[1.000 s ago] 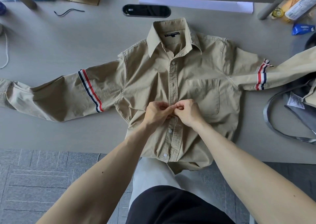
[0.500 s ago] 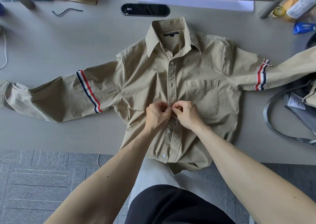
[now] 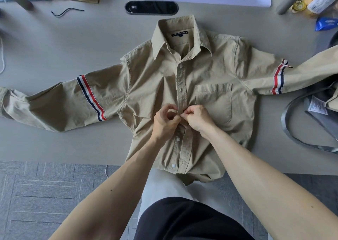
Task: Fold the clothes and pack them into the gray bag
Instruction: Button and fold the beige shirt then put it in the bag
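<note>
A tan shirt (image 3: 157,86) is spread face up on the gray counter (image 3: 54,42), collar away from the person, sleeves stretched out to either side and its hem draped over the near edge. The button placket (image 3: 181,86) at mid-chest is pinched from both sides: the left hand (image 3: 165,122) has its fingers (image 3: 169,109) curled narrowly onto the left edge of the strip, and the right hand (image 3: 198,118) has its fingers (image 3: 184,114) closed tightly on the fabric just beside them, the two hands touching. A chest pocket (image 3: 214,100) lies just right of the right fingers. Striped red, white and navy bands are seen on both sleeves, well apart from the fingers. Far right of the fingers, the gray bag (image 3: 321,115) lies on the counter, with the shirt's right sleeve draped over it.
</note>
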Demonstrator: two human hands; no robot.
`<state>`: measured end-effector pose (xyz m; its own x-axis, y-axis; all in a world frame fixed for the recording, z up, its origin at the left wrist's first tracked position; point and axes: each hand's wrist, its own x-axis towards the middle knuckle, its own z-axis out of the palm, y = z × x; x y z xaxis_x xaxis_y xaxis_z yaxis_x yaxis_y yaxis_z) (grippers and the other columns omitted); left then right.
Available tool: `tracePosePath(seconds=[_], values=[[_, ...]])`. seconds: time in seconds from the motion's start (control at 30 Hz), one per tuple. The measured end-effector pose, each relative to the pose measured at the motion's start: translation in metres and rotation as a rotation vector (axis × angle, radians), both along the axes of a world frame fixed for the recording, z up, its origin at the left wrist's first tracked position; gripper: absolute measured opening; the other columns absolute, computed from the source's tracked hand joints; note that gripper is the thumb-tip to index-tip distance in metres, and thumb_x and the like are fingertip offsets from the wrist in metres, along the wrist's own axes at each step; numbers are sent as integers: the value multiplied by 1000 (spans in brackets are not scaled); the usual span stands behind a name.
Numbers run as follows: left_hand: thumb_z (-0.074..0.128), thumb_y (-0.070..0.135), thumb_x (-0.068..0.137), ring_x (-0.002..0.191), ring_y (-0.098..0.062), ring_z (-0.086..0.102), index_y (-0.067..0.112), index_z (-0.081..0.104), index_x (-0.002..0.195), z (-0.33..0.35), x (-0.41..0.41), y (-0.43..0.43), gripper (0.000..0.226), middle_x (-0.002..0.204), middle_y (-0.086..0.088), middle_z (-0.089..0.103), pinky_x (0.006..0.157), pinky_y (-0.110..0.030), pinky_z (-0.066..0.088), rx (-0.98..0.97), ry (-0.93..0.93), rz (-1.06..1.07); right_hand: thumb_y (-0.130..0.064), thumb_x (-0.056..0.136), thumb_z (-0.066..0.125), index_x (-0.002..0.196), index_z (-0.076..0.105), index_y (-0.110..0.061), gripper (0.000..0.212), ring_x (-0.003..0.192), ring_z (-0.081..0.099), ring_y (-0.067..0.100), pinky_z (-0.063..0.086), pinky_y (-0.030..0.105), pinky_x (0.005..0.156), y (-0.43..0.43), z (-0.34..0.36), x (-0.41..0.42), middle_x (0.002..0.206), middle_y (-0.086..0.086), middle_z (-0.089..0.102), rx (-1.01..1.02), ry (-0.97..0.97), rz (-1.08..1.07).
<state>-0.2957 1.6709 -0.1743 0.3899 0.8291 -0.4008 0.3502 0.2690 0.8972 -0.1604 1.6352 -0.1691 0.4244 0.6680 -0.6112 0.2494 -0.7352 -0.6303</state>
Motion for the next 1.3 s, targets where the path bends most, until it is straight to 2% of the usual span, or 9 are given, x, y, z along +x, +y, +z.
tracePosePath(seconds=[0.1, 0.27, 0.4, 0.47, 0.57, 0.8, 1.07, 1.2, 1.3], values=[[62, 11, 80, 65, -31, 71, 18, 61, 93, -3, -4, 7, 15, 77, -11, 76, 67, -50, 59, -71, -49, -12, -10, 87, 68, 73, 67, -11, 14, 67, 59, 17, 59, 43, 74, 6, 4, 3, 66, 3, 63, -28, 191, -98], [73, 13, 81, 68, -16, 73, 19, 65, 93, -7, -4, 17, 16, 77, -1, 76, 69, -38, 61, 42, 145, -79, -13, 91, 66, 83, 73, -18, 12, 80, 65, 15, 54, 32, 76, 5, 6, 14, 78, -2, 70, 18, 234, -11], [75, 12, 80, 74, -8, 68, 15, 72, 102, -12, 8, 39, 22, 84, 1, 76, 70, -12, 50, 348, 263, -247, -16, 92, 64, 127, 63, -12, 35, 123, 54, 28, 36, 27, 103, -8, -7, 24, 133, 11, 57, 235, -306, 253], [70, 6, 81, 72, -16, 67, 11, 72, 100, -15, 15, 50, 20, 82, -3, 73, 68, -19, 50, 460, 288, -370, -34, 94, 61, 145, 47, -16, 55, 145, 29, 31, 20, 40, 117, -17, -16, 28, 158, 13, 32, 158, -488, 396], [66, 4, 81, 64, -18, 58, 9, 68, 92, -17, 24, 65, 12, 73, -3, 66, 64, -33, 47, 528, 292, -445, -51, 97, 48, 153, 34, -25, 64, 151, 10, 28, 8, 49, 120, -16, -34, 35, 165, 6, 12, 67, -657, 498], [69, 10, 78, 62, -9, 54, 12, 74, 91, -23, 76, 136, 14, 72, -1, 69, 56, -7, 34, 515, 313, -423, -55, 98, 41, 154, 27, -28, 64, 153, -1, 25, 0, 48, 120, 54, -37, 85, 167, 0, 0, -13, -672, 491], [68, 19, 84, 77, -21, 69, 13, 74, 102, -22, 119, 182, 19, 84, -5, 75, 65, -18, 40, 541, 321, -398, -55, 97, 43, 155, 22, -30, 67, 152, 1, 26, 3, 48, 121, 112, -38, 133, 167, 1, 2, -20, -691, 489], [67, 14, 80, 87, -13, 66, 6, 65, 114, -4, 103, 161, 35, 96, -1, 71, 79, -18, 48, 478, 256, -343, -33, 91, 61, 148, 38, -13, 65, 144, 29, 34, 25, 41, 117, 101, -22, 118, 156, 16, 32, 124, -545, 265], [62, 15, 76, 88, -21, 62, 8, 62, 109, 4, 71, 129, 33, 95, -4, 65, 77, -29, 50, 505, 333, -283, -20, 84, 67, 111, 62, -8, 30, 102, 59, 34, 45, 36, 87, 56, 8, 74, 105, 12, 62, 363, -590, 70]])
